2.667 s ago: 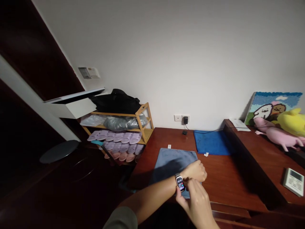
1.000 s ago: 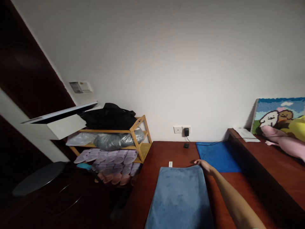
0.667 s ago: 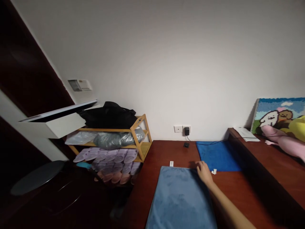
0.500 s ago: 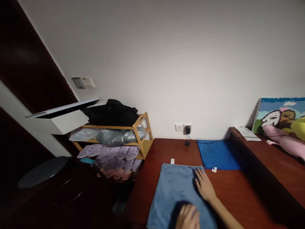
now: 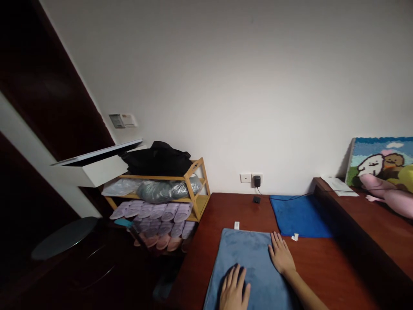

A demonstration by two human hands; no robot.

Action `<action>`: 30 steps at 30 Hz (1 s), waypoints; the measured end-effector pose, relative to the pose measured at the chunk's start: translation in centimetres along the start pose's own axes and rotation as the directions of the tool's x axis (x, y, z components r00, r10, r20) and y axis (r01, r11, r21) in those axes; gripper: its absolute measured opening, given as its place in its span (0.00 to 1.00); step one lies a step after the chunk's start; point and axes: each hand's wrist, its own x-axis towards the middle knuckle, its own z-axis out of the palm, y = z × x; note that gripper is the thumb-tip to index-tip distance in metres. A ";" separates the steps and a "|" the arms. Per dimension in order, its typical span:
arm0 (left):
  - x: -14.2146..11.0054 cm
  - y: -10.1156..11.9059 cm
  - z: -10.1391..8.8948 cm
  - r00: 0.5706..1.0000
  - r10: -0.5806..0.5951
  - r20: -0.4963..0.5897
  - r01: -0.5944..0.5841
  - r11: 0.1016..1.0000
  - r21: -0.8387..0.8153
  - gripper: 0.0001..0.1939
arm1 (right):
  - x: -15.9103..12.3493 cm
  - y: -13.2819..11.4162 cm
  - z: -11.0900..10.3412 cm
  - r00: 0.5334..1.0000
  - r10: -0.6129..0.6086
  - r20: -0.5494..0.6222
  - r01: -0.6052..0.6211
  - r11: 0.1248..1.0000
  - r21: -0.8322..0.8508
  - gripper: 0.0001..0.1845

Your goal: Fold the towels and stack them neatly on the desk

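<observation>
A grey-blue cloth [image 5: 247, 247], spread out flat, lies on the reddish-brown table [image 5: 226, 206]. On its lower left part rests my left hand [image 5: 234, 290], palm down with fingers spread. My right hand [image 5: 282, 254] lies flat over the cloth's right edge near the far corner, fingers stretched out. Neither hand grips anything. Beyond the cloth's far edge a small white tag [image 5: 236, 225] sticks out. A brighter blue cloth [image 5: 301, 215] lies flat farther back on the right, with a white label [image 5: 295, 237] at its near edge.
Left of the table stands a wooden rack [image 5: 190, 193] with a black bag [image 5: 158, 159], a white box [image 5: 100, 170] and several lilac slippers [image 5: 161, 211]. A black plug [image 5: 257, 181] trails a cable along the wall. A raised ledge [image 5: 364, 215] at right bears a pink plush toy [image 5: 392, 196].
My left hand has moved left and slightly forward on the grey-blue cloth, its fingers now spread flat. My right hand stays by the right edge. The view has tilted up slightly.
</observation>
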 end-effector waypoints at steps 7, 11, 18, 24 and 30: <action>12.6 1.0 -0.1 0.987 0.057 0.149 -0.042 0.994 -0.101 0.24 | 0.3 0.4 1.0 0.999 -0.034 -0.041 0.033 0.999 -0.017 0.39; 15.3 -2.5 2.1 0.968 0.019 0.252 0.005 0.996 -0.094 0.27 | 0.8 0.6 1.9 0.997 -0.043 -0.063 0.040 0.998 -0.055 0.39; 13.8 -10.7 2.7 0.958 -0.118 0.262 0.108 0.993 0.055 0.28 | 1.8 0.1 1.1 0.998 -0.052 -0.024 0.050 0.996 -0.070 0.38; 14.6 -10.4 3.0 0.969 -0.104 0.226 0.084 0.992 0.096 0.28 | 2.1 -0.5 0.4 0.999 -0.032 -0.005 0.031 0.997 -0.072 0.37; 15.0 1.9 4.3 0.981 0.160 0.110 -0.151 0.985 -0.089 0.27 | 1.8 -0.5 0.3 1.000 -0.007 -0.009 0.006 0.996 -0.090 0.37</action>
